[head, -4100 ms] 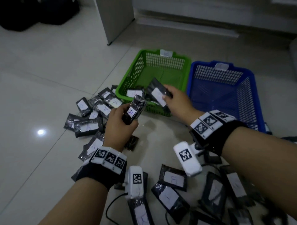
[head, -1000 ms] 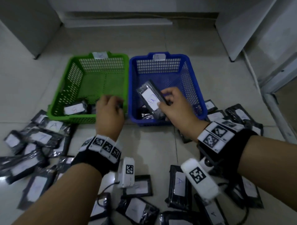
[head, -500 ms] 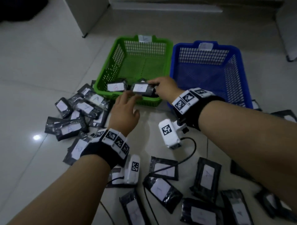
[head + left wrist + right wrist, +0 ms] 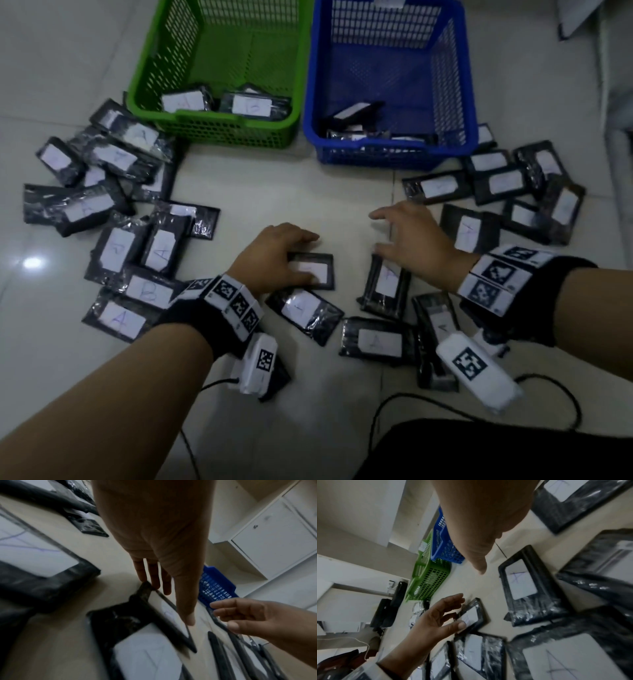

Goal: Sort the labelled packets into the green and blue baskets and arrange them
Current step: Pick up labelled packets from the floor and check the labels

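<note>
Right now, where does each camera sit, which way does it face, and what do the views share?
Head: above, looking forward and down at the floor, the green basket, the blue basket and loose packets; both forearms, left hand and right hand show.
Left wrist: along the left hand towards the packet under its fingers; the right hand shows too.
Right wrist: along the right hand towards both baskets; the left hand shows.
Shared: all show that packet and the blue basket.
</note>
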Demonstrator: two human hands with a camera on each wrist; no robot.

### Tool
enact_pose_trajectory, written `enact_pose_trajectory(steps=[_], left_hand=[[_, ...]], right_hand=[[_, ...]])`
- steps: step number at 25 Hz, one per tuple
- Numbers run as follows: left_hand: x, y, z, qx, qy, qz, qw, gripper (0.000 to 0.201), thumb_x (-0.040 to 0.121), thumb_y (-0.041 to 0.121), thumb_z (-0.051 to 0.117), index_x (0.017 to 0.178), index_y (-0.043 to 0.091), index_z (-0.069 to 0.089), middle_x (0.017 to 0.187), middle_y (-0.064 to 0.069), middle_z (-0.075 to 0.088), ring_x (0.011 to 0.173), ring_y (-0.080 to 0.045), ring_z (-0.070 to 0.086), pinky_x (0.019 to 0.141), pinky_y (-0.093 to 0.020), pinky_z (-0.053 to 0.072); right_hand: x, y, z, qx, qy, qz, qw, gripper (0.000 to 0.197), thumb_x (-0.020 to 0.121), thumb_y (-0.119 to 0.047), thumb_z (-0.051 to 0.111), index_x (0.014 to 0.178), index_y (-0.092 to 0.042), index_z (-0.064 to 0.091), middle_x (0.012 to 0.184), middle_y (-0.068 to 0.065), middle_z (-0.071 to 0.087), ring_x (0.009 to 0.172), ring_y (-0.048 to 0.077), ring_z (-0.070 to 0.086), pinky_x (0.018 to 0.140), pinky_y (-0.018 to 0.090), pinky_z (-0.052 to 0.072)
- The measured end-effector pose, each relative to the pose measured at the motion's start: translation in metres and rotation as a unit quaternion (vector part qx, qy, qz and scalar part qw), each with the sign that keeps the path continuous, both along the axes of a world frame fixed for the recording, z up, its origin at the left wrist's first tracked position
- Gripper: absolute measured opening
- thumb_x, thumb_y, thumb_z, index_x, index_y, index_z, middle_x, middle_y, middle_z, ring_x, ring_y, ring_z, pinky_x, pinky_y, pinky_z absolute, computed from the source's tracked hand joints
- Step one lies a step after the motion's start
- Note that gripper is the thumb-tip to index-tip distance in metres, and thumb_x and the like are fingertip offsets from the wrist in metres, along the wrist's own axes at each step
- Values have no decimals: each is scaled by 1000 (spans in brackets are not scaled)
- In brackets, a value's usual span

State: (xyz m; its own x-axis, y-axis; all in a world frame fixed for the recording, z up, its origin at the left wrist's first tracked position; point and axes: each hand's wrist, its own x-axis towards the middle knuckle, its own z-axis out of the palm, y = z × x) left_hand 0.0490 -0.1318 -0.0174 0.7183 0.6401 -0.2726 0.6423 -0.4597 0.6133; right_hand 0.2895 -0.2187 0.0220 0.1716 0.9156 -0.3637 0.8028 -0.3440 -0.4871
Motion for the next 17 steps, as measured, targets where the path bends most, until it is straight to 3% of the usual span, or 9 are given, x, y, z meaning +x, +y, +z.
enact_pose_trajectory(steps=[3,5,7,10,13,15,17], left_hand=[[-6,-6,-13,31,20,-46,998,81,53,54,72,127,25,54,117,2,55,106,-20,51,93,-31,39],[-4,-3,-15,34,20,-54,998,77,53,50,76,123,25,56,112,2,55,102,-21,51,91,-31,39],[1,0,-12,34,16,-49,998,71,55,45,81,119,24,58,110,2,54,100,-19,51,90,-31,40],[9,7,-1,30,-41,-13,999,69,56,49,73,117,22,58,108,4,51,98,-11,52,89,-30,46],[30,23,17,90,-119,24,988,66,61,47,64,120,18,57,110,1,48,99,-11,53,89,-24,45],[49,43,36,140,-164,55,975,60,66,37,70,120,18,55,112,-3,48,101,-10,51,90,-19,42],[62,68,53,165,-190,93,963,58,68,27,75,121,16,55,114,-5,47,100,-4,46,91,-10,37]], right_hand=[[-6,-23,-2,-76,-66,36,994,96,64,-45,81,143,-24,31,128,9,40,122,29,34,98,38,41],[-14,-31,-6,-101,-100,73,987,107,61,-45,83,146,-23,22,129,10,36,121,30,34,96,43,44],[-18,-29,-12,-113,-139,100,979,107,59,-44,85,144,-19,24,127,11,35,118,30,34,94,43,45],[-10,-10,-12,-147,-136,116,973,89,57,-44,86,126,-14,39,119,11,36,105,29,44,86,39,47],[15,20,0,-177,-37,109,977,56,74,-35,78,115,-10,49,111,10,47,97,25,50,71,27,40],[33,35,16,-123,42,60,990,35,81,-30,72,107,-11,56,99,2,55,92,18,53,69,26,38],[43,49,30,-37,170,-30,984,17,84,-22,69,98,-14,61,93,1,64,86,17,60,72,31,48]])
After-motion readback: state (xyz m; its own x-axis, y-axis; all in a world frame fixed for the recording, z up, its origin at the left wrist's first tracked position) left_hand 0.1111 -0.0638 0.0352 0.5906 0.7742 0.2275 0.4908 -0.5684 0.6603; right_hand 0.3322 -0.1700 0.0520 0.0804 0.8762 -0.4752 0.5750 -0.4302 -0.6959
